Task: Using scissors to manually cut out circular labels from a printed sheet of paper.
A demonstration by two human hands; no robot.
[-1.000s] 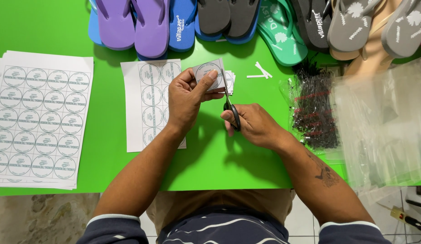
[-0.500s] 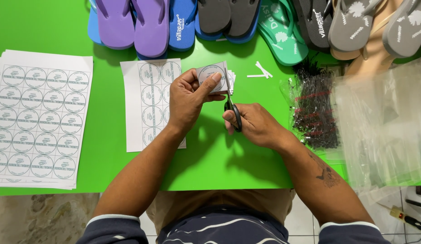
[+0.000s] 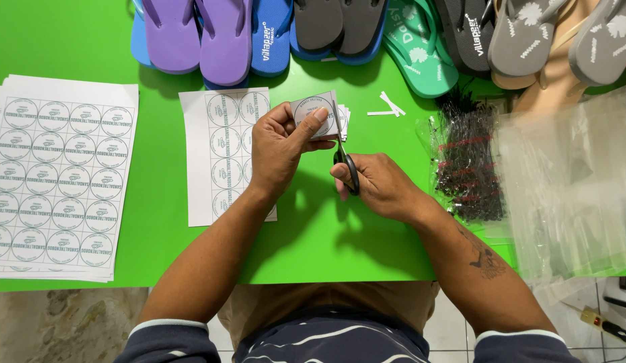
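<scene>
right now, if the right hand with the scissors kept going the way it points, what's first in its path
The right hand points its scissors up the table, blades already at the small paper label piece pinched by the left hand. Beyond that, probably the blue-soled flip-flops; depth is unclear.

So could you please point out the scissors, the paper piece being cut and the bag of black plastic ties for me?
scissors (image 3: 348, 166), head view, on the black handle in the right hand (image 3: 383, 185).
paper piece (image 3: 314, 107), head view, on its printed round label, held by the left hand (image 3: 278, 146).
bag of black plastic ties (image 3: 466, 161), head view, on the dark bundle inside.
</scene>
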